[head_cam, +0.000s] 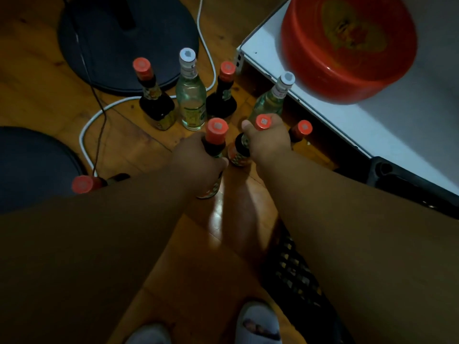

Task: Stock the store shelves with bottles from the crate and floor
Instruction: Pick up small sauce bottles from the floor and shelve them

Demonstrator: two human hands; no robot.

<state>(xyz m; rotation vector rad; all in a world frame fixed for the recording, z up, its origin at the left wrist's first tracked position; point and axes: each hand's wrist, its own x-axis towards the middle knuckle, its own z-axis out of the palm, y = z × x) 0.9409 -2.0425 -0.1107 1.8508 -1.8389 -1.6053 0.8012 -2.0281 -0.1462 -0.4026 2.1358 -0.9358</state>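
Left hand: the left hand [198,165] grips the neck of a dark bottle with a red cap [215,135], fingers curled round it.
Right hand: the right hand [269,142] grips the neck of a second dark bottle [239,151], whose red cap pokes out above the fingers.
Floor bottles: on the wooden floor [44,95] stand two more dark red-capped bottles [155,100] and [223,95]; a clear bottle with a white cap [190,95] holding pale liquid stands between them.
By the shelf: another clear bottle [272,100] and a red-capped one [299,132] stand beside the white shelf [323,120].
Bowl: a red bowl [352,45] sits on the shelf; contents cannot be told.
Crate: a black crate [295,276] lies under the right forearm.
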